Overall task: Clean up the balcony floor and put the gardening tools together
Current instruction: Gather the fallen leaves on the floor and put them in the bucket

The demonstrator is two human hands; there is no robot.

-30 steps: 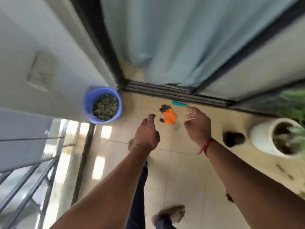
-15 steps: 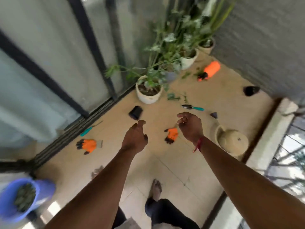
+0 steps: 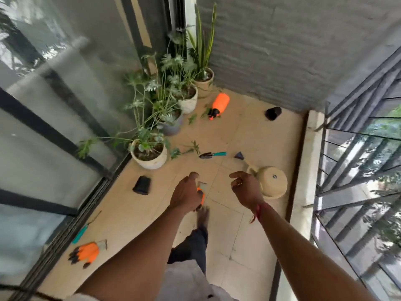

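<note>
I stand looking down the balcony floor (image 3: 249,135). My left hand (image 3: 186,196) and my right hand (image 3: 245,187) hang in front of me, fingers loosely curled, holding nothing. One orange glove (image 3: 200,190) lies on the floor, mostly hidden behind my left hand. A second orange glove (image 3: 86,253) lies at the near left beside a teal-handled tool (image 3: 83,230) by the door track. A teal-handled trowel (image 3: 211,154) lies further ahead. An orange sprayer (image 3: 219,103) lies on its side near the far wall. Cut leaves (image 3: 191,148) are scattered near the pots.
Several potted plants (image 3: 149,157) line the glass door on the left. A cream watering can (image 3: 269,181) lies by the right kerb. Black pots lie tipped over at the left (image 3: 142,185) and in the far corner (image 3: 273,113). A railing (image 3: 347,170) closes the right side.
The view swung from the blue bucket and doorway round to the far end of the balcony. Both hands stayed raised and empty; the middle glove now sits behind my left hand.
</note>
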